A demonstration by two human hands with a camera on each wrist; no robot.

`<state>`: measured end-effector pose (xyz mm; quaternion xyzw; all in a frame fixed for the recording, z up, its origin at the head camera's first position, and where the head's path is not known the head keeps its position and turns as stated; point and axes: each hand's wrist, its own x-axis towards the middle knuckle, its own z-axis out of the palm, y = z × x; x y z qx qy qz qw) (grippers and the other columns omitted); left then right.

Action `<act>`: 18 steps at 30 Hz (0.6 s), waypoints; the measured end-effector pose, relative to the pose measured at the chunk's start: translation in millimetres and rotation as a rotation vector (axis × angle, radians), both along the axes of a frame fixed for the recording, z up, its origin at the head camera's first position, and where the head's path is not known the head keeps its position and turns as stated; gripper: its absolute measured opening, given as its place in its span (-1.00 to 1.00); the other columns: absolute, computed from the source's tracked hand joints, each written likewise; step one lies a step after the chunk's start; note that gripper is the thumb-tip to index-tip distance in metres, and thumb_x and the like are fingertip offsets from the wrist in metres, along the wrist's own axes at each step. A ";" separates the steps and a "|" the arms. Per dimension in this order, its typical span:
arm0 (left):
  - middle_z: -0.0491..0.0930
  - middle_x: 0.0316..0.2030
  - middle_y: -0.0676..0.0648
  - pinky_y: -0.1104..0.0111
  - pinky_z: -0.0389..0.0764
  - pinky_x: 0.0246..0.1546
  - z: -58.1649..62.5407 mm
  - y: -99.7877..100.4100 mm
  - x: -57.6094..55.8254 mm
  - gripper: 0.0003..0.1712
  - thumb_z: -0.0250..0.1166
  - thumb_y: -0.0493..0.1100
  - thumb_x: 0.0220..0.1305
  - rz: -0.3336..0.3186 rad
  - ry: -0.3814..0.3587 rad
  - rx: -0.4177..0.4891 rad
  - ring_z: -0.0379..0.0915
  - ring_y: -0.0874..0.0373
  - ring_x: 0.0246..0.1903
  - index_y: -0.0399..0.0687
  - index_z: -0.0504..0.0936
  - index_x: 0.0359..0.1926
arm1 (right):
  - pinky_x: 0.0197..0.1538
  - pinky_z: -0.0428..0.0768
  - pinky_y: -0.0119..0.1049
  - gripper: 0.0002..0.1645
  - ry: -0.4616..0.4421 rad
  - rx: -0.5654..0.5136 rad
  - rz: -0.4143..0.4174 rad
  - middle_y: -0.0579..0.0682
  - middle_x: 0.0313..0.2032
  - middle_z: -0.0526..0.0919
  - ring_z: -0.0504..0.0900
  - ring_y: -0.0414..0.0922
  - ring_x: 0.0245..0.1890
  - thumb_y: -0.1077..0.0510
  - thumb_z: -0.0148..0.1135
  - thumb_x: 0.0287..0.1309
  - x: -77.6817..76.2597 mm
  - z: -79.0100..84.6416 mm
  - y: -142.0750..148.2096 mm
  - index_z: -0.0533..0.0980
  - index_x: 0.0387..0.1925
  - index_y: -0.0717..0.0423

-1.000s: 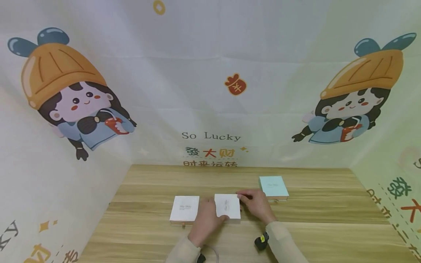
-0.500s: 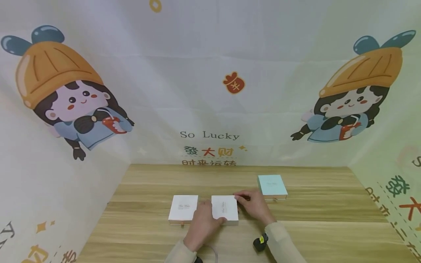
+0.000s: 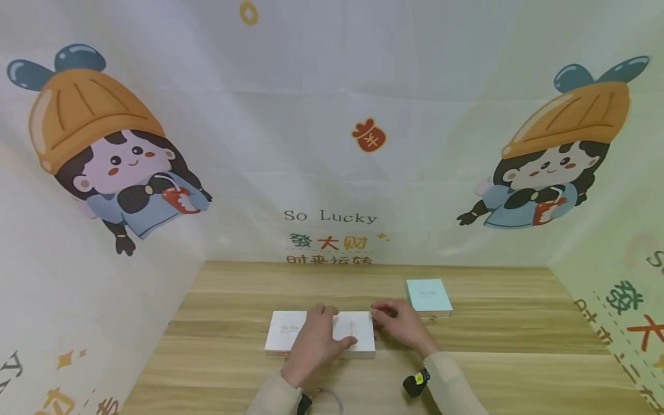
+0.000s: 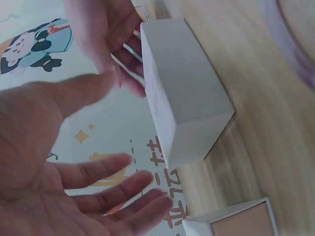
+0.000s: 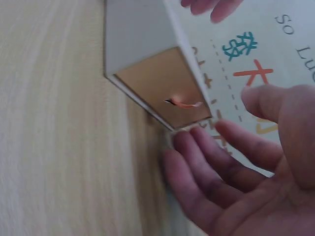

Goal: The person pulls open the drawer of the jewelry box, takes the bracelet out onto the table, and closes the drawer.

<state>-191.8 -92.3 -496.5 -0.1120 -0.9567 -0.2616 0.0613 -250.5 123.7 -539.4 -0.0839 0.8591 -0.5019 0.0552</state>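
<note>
Two white drawer boxes lie side by side on the wooden table in the head view. My left hand (image 3: 317, 344) hovers over the inner side of the right white box (image 3: 363, 334) and covers the space between the two. Its fingers and thumb are spread and apart from the box in the left wrist view. At the box's right side is my right hand (image 3: 400, 324). In the right wrist view its loosely bent fingertips reach the corner of the tan drawer front (image 5: 162, 81), which has an orange ribbon pull. The left white box (image 3: 282, 331) is partly hidden by my left hand.
A mint-green box (image 3: 429, 297) of similar shape stands behind my right hand. A printed cloth (image 3: 332, 190) hangs along the table's back edge and both sides. A thin cable (image 3: 334, 397) loops near my left wrist.
The right white box has slid slightly toward me, level with the left one. My left hand has let go of its side, lifting and spreading its fingers. The right hand has barely moved.
</note>
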 end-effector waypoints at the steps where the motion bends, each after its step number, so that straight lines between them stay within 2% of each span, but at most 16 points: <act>1: 0.56 -0.02 -0.23 0.06 0.64 0.00 -0.1 0.1 -2.8 -0.23 0.60 0.12 0.04 -0.023 0.004 -0.006 0.50 -0.13 0.04 -0.32 0.59 0.11 | -0.15 0.69 -0.25 -0.66 -0.034 -0.014 0.020 0.01 -0.18 0.78 0.72 -0.16 -0.21 0.01 0.25 0.41 0.7 1.4 2.7 0.67 0.02 0.15; 5: 0.52 0.09 -0.18 0.05 0.57 0.18 -0.3 1.0 -13.8 -0.15 0.60 0.19 0.02 -0.134 0.011 -0.024 0.38 -0.12 0.21 -0.25 0.55 0.19 | -0.26 0.75 -0.21 -0.55 -0.175 -0.097 0.091 0.09 -0.18 0.76 0.73 -0.11 -0.26 -0.04 0.20 0.44 5.8 5.3 12.1 0.60 0.10 0.25; 9: 0.45 0.25 -0.17 -0.02 0.50 0.30 -4.1 2.9 -25.0 0.02 0.61 0.26 -0.04 -0.246 -0.038 -0.063 0.28 -0.12 0.35 -0.17 0.47 0.34 | -0.30 0.76 -0.21 -0.51 -0.258 -0.189 0.120 0.16 -0.18 0.76 0.72 -0.11 -0.32 0.01 0.22 0.44 10.1 4.0 18.0 0.54 0.15 0.34; 13: 0.38 0.36 -0.18 -0.02 0.50 0.31 -11.8 4.8 -35.0 0.18 0.64 0.29 -0.14 -0.309 -0.077 -0.128 0.22 -0.10 0.41 -0.13 0.38 0.44 | -0.33 0.76 -0.22 -0.53 -0.294 -0.247 0.139 0.17 -0.20 0.75 0.71 -0.13 -0.37 0.10 0.21 0.44 13.3 0.4 20.3 0.52 0.14 0.42; 18: 0.38 0.35 -0.14 0.09 0.45 0.38 -17.9 8.3 -40.9 0.27 0.68 0.28 -0.22 -0.368 -0.081 -0.216 0.21 -0.06 0.42 -0.14 0.34 0.46 | -0.35 0.75 -0.28 -0.61 -0.296 -0.239 0.153 0.14 -0.27 0.75 0.70 -0.17 -0.42 0.16 0.20 0.43 17.7 -4.2 17.1 0.56 0.07 0.43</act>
